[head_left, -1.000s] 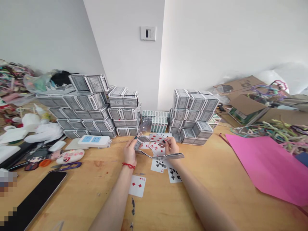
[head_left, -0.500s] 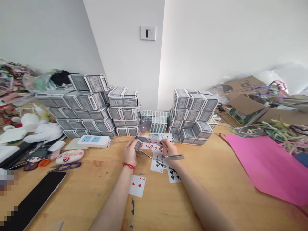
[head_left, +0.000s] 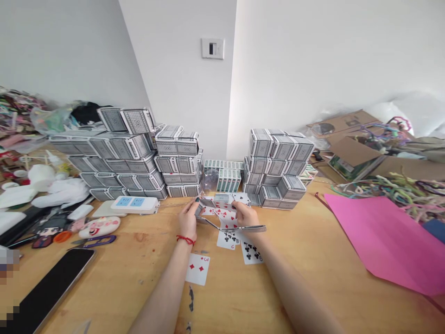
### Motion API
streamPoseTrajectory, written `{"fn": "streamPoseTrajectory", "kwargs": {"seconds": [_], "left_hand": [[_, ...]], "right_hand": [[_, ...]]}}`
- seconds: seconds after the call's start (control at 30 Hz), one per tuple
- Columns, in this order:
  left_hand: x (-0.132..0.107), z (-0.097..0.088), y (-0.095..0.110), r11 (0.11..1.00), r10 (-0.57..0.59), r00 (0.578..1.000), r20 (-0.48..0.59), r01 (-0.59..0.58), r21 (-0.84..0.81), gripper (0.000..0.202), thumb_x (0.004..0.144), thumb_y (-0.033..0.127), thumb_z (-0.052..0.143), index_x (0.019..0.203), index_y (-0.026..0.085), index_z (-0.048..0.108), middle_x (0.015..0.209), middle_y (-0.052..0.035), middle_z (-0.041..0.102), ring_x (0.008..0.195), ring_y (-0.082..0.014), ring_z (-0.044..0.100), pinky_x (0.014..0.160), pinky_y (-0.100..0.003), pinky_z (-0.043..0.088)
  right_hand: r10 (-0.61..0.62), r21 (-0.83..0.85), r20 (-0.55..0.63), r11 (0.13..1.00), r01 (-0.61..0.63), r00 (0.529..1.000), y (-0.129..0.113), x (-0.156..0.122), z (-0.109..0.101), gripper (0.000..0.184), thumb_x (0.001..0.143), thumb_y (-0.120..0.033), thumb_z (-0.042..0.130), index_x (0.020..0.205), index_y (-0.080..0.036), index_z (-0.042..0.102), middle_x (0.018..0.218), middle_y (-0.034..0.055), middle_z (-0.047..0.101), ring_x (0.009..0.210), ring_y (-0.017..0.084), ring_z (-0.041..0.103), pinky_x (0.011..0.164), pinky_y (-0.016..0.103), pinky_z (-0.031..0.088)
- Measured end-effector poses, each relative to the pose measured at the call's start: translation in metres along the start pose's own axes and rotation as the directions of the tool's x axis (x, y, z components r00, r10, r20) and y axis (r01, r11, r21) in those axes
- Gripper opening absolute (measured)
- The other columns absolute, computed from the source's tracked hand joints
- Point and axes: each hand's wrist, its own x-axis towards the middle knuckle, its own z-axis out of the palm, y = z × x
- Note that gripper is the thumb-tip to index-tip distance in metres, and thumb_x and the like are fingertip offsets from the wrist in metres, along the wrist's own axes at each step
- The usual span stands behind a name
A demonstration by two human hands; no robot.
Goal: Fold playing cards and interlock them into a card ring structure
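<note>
Head view: both hands meet over the middle of a wooden surface [head_left: 313, 260], a little nearer its far edge than its near one. The left hand [head_left: 188, 219], with a red cord [head_left: 185, 239] round its wrist, pinches one end of a packet of cards [head_left: 232, 228] between thumb and fingertips. The right hand [head_left: 244, 215] has its fingers curled down over the other end. The packet is seen almost edge-on, bowed, and reaches from the left fingertips past the right wrist, clear of the wood.

Loose cards lie face up beneath and around the hands. Red-suit cards [head_left: 224, 214] are spread just beyond the fingers, and two club cards [head_left: 227, 239] lie under the right wrist. A three of diamonds [head_left: 198, 269] lies beside the left forearm, toward the near edge.

Along the far edge, against the wall, card boxes stand in two piles. The left pile [head_left: 128, 157] is larger; the right pile [head_left: 278, 167] is more compact. Green-backed packs [head_left: 227, 178] stand between them.

A white power strip [head_left: 135, 204] lies in front of the left pile. Purple-handled scissors [head_left: 94, 240] and a dark phone [head_left: 52, 287] lie toward the left edge. A pink sheet [head_left: 382, 241] covers the right side, with an open cardboard box [head_left: 351, 153] behind it at the far right corner.
</note>
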Motion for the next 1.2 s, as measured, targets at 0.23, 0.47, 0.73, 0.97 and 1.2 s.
{"fn": "streamPoseTrajectory", "kwargs": {"seconds": [0.23,0.47,0.73,0.97,1.2], "left_hand": [[-0.005,0.003,0.005,0.998,-0.057,0.998,0.041,0.058,-0.036,0.02,0.063,0.018,0.065,0.082,0.016,0.071,0.097,-0.0067,0.068,0.089,-0.0197,0.062,0.071,-0.032,0.054],[-0.007,0.003,0.008,0.998,-0.06,0.994,0.087,0.061,-0.015,0.017,0.066,0.019,0.062,0.081,0.014,0.071,0.103,-0.0076,0.067,0.099,-0.0218,0.059,0.076,-0.033,0.053],[-0.005,0.002,0.003,1.0,-0.029,0.998,0.059,0.028,0.009,0.02,0.065,0.02,0.063,0.082,0.014,0.071,0.1,-0.0072,0.068,0.094,-0.0207,0.061,0.074,-0.033,0.054],[-0.006,0.0,0.006,0.997,0.029,0.999,0.034,-0.031,0.068,0.022,0.064,0.022,0.064,0.083,0.014,0.071,0.095,-0.0067,0.069,0.093,-0.0213,0.061,0.073,-0.032,0.054],[-0.005,-0.001,0.005,0.999,-0.015,0.998,0.059,0.013,0.038,0.023,0.062,0.022,0.065,0.082,0.014,0.071,0.093,-0.0073,0.07,0.084,-0.0202,0.063,0.071,-0.035,0.054]], "right_hand": [[0.027,-0.041,-0.029,0.999,-0.028,0.999,0.002,-0.001,0.0,0.038,0.073,-0.008,0.036,0.096,-0.021,0.063,0.09,0.0045,0.068,0.077,0.018,0.063,0.067,0.025,0.047],[-0.027,-0.073,-0.027,0.997,0.025,0.999,0.003,-0.001,-0.002,0.039,0.073,-0.004,0.037,0.096,-0.021,0.064,0.088,0.0042,0.069,0.077,0.017,0.062,0.067,0.023,0.046],[-0.041,-0.106,0.022,0.993,0.043,0.999,0.005,0.0,-0.003,0.039,0.072,-0.003,0.038,0.097,-0.02,0.063,0.084,0.005,0.069,0.074,0.018,0.061,0.063,0.024,0.045],[-0.023,0.016,0.0,1.0,0.023,1.0,0.0,-0.002,-0.001,0.022,0.08,-0.017,0.04,0.085,-0.019,0.061,0.072,0.0039,0.066,0.065,0.016,0.059,0.06,0.023,0.042],[0.07,0.056,-0.042,0.996,-0.068,0.997,-0.006,-0.002,-0.002,0.016,0.083,-0.026,0.038,0.084,-0.019,0.052,0.069,0.0031,0.06,0.061,0.016,0.057,0.056,0.023,0.04]]}}
